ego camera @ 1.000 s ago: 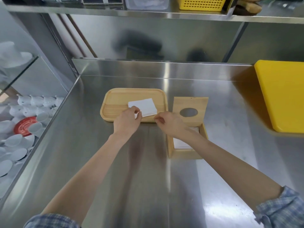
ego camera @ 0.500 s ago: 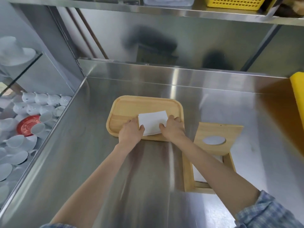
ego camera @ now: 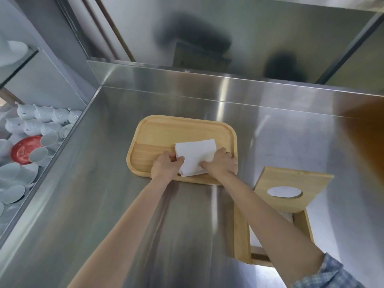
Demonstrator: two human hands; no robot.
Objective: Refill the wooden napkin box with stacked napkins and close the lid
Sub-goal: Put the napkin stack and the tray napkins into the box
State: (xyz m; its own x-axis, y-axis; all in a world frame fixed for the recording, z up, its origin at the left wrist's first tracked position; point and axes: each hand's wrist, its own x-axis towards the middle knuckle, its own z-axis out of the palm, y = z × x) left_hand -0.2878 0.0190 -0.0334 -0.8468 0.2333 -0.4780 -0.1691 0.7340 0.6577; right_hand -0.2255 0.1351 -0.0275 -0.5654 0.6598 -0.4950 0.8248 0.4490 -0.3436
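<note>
A white stack of napkins (ego camera: 195, 154) lies on the near right part of a wooden tray (ego camera: 158, 134) on the steel counter. My left hand (ego camera: 166, 168) grips the stack's left edge, thumb on top. On the stack's right edge my right hand (ego camera: 221, 163) holds it too. The wooden napkin box (ego camera: 242, 235) stands open at the lower right, partly behind my right forearm, with white napkins inside. Its lid (ego camera: 291, 183), with an oval hole, is tipped up at the far end of the box.
A steel backsplash (ego camera: 207, 80) rises behind the tray. Left of the counter edge, a lower bin holds several white cups and teapots (ego camera: 37, 121) and a red plate (ego camera: 22, 148). An orange-brown blur (ego camera: 369, 129) is at the right edge.
Both hands went from the tray's near edge onto the napkin stack and closed on its two sides. The view swung left and tilted, so the box now sits lower right.
</note>
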